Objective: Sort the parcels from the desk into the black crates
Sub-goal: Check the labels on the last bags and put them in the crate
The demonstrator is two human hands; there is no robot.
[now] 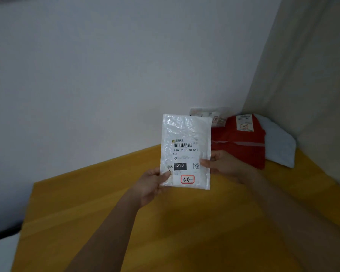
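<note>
hands hold a white parcel (185, 152) upright above the counter (165, 222): left hand (152, 185) pinches its 7 o'clock corner, right hand (224, 165) grips the 4 o'clock edge; red parcel (241, 148) lies at 2 o'clock.

Desk (165, 232) front open, parcels (241, 142) block corner

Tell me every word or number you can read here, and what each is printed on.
"010-010-L30-551": under the barcode on the white parcel held by the left hand and right hand.
"010": white digits in the black box lower on that same label.
Red-framed handwritten stamp, small print and logo there: too blurred to read.
Labels on the red parcel and the parcel behind it: too small.
</note>
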